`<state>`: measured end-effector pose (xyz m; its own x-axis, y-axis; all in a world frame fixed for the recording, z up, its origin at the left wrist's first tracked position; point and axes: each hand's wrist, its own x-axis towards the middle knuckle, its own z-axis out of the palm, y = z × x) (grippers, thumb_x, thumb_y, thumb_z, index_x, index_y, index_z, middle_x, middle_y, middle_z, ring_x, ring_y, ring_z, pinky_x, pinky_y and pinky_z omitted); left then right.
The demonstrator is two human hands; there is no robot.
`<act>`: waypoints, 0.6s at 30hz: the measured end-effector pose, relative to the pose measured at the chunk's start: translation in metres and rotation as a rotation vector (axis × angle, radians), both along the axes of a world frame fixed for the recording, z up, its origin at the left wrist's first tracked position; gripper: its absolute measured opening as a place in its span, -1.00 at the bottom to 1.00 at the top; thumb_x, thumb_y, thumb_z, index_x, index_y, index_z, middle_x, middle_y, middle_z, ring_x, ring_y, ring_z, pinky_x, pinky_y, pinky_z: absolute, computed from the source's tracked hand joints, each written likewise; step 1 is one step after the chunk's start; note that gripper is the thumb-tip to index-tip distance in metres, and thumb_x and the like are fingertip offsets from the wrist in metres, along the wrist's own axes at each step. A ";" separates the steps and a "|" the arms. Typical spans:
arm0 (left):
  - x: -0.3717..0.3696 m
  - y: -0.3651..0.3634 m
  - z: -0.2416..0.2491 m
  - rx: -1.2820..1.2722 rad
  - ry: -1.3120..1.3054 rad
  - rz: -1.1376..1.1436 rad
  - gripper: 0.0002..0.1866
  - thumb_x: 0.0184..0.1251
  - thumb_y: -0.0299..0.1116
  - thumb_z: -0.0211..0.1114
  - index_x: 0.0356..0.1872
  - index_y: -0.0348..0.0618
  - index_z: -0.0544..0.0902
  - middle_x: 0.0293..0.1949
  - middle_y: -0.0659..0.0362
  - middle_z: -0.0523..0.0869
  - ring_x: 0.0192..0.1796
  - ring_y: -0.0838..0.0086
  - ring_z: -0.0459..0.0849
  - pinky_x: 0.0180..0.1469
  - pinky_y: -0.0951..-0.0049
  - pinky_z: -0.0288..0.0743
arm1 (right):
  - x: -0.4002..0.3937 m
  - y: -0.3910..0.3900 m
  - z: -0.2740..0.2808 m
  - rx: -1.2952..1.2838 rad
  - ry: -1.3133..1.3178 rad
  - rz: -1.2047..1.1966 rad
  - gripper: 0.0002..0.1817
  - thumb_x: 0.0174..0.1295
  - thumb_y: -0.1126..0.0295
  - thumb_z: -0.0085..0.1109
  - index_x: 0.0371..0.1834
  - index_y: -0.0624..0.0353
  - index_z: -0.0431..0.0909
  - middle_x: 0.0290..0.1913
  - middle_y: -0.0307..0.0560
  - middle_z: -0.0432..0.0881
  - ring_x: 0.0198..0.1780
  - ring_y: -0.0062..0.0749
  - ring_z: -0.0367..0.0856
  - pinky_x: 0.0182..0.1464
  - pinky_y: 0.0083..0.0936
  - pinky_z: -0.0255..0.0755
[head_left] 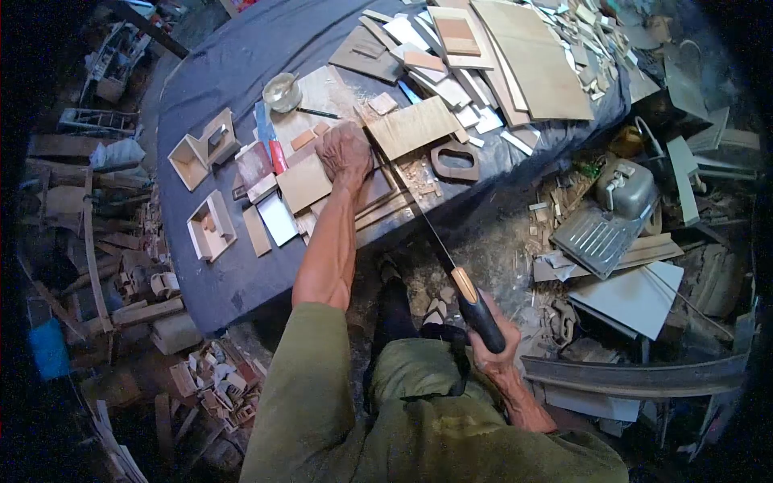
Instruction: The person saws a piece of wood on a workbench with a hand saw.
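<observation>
One saw (pixel 462 282) in right hand (pixel 494 344), left hand (pixel 346 150) on wood (pixel 376 188)

Work table (pixel 225 72), draped in dark cloth (pixel 217 286), bore small open wooden boxes (pixel 189 163) at its left end, with a narrow tan strip (pixel 256 232) and a white panel (pixel 278 220) near them. Toward its far right it carried a large flat panel (pixel 535 64), overlapping boards (pixel 457 36) and a heap of mixed offcuts (pixel 600 48); near the front edge lay a piece with an oblong opening (pixel 457 175). The floor (pixel 499 241) alongside held a loose pile of wood scraps (pixel 221 386)
</observation>
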<state>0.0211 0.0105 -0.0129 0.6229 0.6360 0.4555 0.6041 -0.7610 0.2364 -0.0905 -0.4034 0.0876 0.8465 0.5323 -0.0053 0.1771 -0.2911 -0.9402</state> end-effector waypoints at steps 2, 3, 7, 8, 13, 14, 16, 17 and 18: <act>0.001 0.003 0.000 0.013 0.053 0.001 -0.88 0.21 -0.31 0.16 -0.38 -0.07 0.62 -0.32 0.07 0.68 -0.14 0.19 0.61 -0.05 0.13 0.31 | 0.010 0.018 0.003 0.042 0.000 -0.009 -0.28 0.02 0.61 0.24 0.40 0.18 0.47 -0.08 0.02 0.77 -0.24 -0.60 0.69 -0.13 -0.59 0.55; -0.001 0.002 0.000 0.017 0.081 0.000 -0.88 0.22 -0.32 0.16 -0.38 -0.09 0.63 -0.32 0.07 0.69 -0.14 0.18 0.62 -0.05 0.12 0.32 | 0.016 0.030 0.004 0.061 0.000 -0.015 -0.27 0.02 0.61 0.24 0.40 0.17 0.47 -0.11 0.00 0.77 -0.27 -0.63 0.67 -0.14 -0.60 0.54; 0.002 0.008 -0.011 0.051 -0.070 -0.001 -0.81 0.33 -0.34 0.11 -0.43 -0.12 0.65 -0.35 0.01 0.72 -0.16 0.15 0.67 -0.06 0.10 0.35 | 0.047 0.089 -0.003 0.032 0.066 0.021 -0.26 0.00 0.59 0.25 0.40 0.09 0.49 -0.22 -0.02 0.72 -0.39 -0.63 0.57 -0.24 -0.63 0.50; 0.006 0.010 -0.005 0.065 -0.072 0.024 -0.79 0.34 -0.32 0.11 -0.44 -0.11 0.65 -0.36 0.01 0.72 -0.17 0.16 0.67 -0.06 0.11 0.35 | 0.051 0.094 -0.010 0.083 0.009 0.017 -0.26 0.00 0.58 0.25 0.40 0.08 0.50 -0.25 -0.03 0.71 -0.41 -0.62 0.56 -0.26 -0.62 0.50; 0.002 0.005 -0.005 0.001 0.018 0.056 -0.77 0.35 -0.29 0.11 -0.46 -0.08 0.64 -0.40 0.04 0.70 -0.20 0.19 0.66 -0.07 0.15 0.32 | 0.049 0.084 -0.038 0.099 -0.147 0.025 -0.27 0.00 0.60 0.23 0.39 0.10 0.50 -0.31 -0.05 0.71 -0.46 -0.59 0.59 -0.29 -0.58 0.51; 0.003 0.004 -0.006 -0.004 0.010 0.064 -0.79 0.33 -0.30 0.11 -0.46 -0.07 0.64 -0.41 0.04 0.70 -0.21 0.19 0.65 -0.07 0.16 0.32 | 0.046 0.074 -0.039 0.108 -0.099 0.030 -0.27 0.00 0.61 0.23 0.39 0.11 0.50 -0.29 -0.04 0.71 -0.44 -0.59 0.61 -0.29 -0.58 0.52; 0.005 0.005 -0.001 0.031 -0.029 0.076 -0.81 0.30 -0.31 0.12 -0.45 -0.07 0.65 -0.39 0.04 0.70 -0.20 0.20 0.65 -0.07 0.16 0.33 | 0.031 0.047 -0.038 0.127 -0.005 0.042 -0.28 0.00 0.62 0.23 0.39 0.14 0.50 -0.27 -0.01 0.73 -0.42 -0.59 0.64 -0.27 -0.56 0.54; 0.002 -0.001 -0.003 0.035 -0.040 0.080 -0.82 0.28 -0.32 0.13 -0.45 -0.06 0.65 -0.38 0.05 0.70 -0.19 0.20 0.65 -0.06 0.16 0.33 | 0.022 0.030 -0.026 0.089 -0.040 0.027 -0.27 -0.01 0.63 0.23 0.39 0.20 0.49 -0.23 0.02 0.76 -0.36 -0.58 0.69 -0.25 -0.54 0.57; 0.002 -0.002 -0.002 0.027 -0.024 0.082 -0.82 0.28 -0.31 0.13 -0.44 -0.06 0.66 -0.36 0.05 0.71 -0.17 0.20 0.65 -0.05 0.16 0.33 | 0.016 0.014 -0.025 0.074 -0.056 0.032 -0.27 -0.01 0.63 0.23 0.38 0.21 0.49 -0.23 0.02 0.76 -0.35 -0.58 0.70 -0.24 -0.54 0.57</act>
